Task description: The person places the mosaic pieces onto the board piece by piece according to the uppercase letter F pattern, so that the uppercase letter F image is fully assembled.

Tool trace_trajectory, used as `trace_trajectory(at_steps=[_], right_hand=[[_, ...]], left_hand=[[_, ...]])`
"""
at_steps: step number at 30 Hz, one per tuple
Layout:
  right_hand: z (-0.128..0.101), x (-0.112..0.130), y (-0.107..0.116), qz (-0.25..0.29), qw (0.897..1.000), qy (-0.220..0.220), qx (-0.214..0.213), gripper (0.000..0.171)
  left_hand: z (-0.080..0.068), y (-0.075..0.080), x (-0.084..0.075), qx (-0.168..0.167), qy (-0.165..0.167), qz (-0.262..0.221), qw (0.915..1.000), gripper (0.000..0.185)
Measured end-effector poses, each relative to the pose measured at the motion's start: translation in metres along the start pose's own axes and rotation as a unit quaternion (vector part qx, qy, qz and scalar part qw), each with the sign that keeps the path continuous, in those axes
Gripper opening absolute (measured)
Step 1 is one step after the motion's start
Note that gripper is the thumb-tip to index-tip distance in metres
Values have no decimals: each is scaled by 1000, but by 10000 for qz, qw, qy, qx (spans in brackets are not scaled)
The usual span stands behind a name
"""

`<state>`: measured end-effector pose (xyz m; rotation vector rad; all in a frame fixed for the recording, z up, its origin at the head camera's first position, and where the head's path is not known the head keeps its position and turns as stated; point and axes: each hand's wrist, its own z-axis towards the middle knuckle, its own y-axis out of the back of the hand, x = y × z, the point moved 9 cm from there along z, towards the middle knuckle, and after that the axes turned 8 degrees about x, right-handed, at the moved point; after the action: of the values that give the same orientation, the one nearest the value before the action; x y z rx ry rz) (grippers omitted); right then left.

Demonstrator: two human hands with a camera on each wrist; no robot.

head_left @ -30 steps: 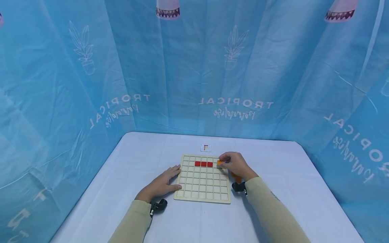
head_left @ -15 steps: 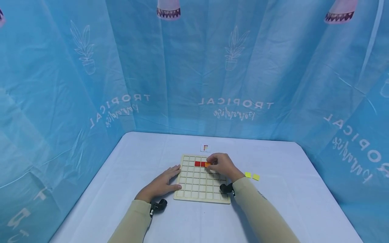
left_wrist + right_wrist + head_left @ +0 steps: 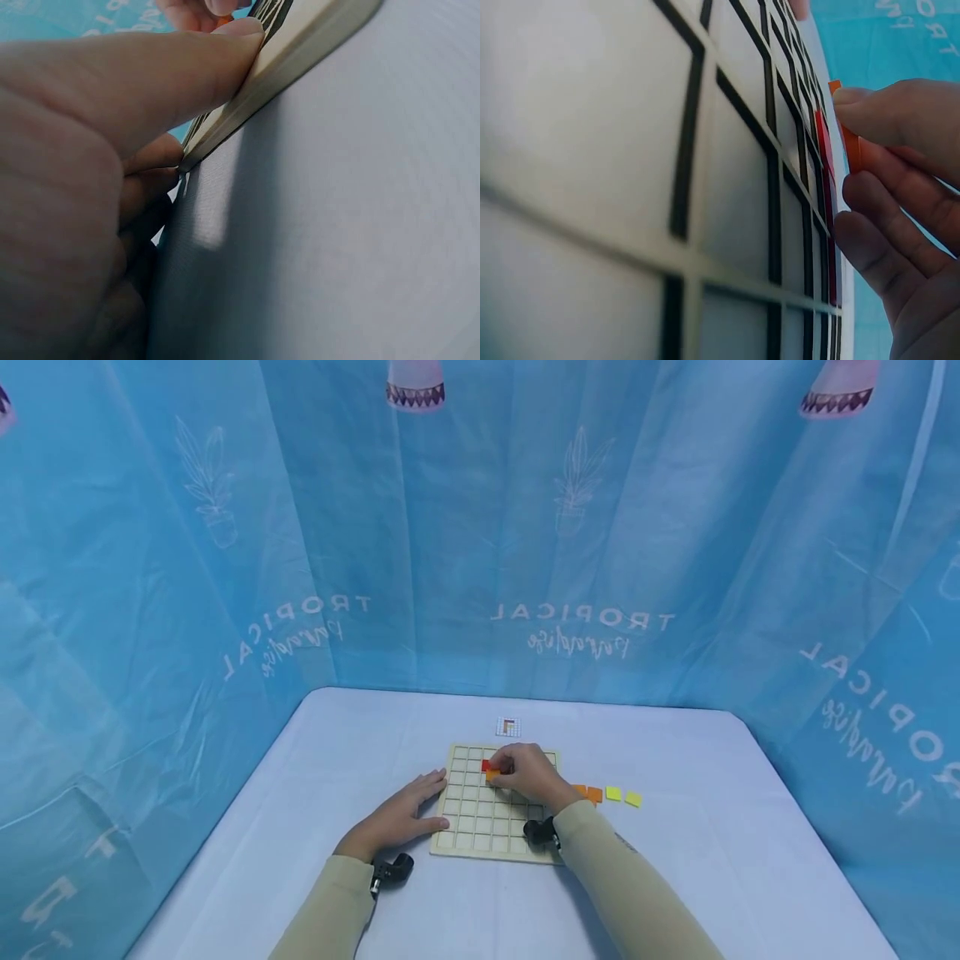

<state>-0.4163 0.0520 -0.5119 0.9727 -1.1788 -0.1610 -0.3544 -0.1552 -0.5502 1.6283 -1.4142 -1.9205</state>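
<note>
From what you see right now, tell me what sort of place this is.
Probably a staged recording booth, not a home: blue printed curtains wall in a cloth-covered table, where two hands work a wooden grid board with coloured tiles.

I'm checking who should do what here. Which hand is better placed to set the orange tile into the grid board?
Right. The right hand already pinches the orange tile just over the board, beside the red tiles. The left hand rests flat against the board's left edge.
</note>
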Motion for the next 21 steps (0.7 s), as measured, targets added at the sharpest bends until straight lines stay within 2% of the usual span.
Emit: trace_trajectory(at_steps=[9,21], right_hand=[[10,6,-11,-287,9994,164,44,22],[11,2,-12,-231,9997,-56,4,25]], left_hand=[[-1,2,-1,8,-12,-53,10000,83],[0,3,-1,32,-46,-77,10000,83]])
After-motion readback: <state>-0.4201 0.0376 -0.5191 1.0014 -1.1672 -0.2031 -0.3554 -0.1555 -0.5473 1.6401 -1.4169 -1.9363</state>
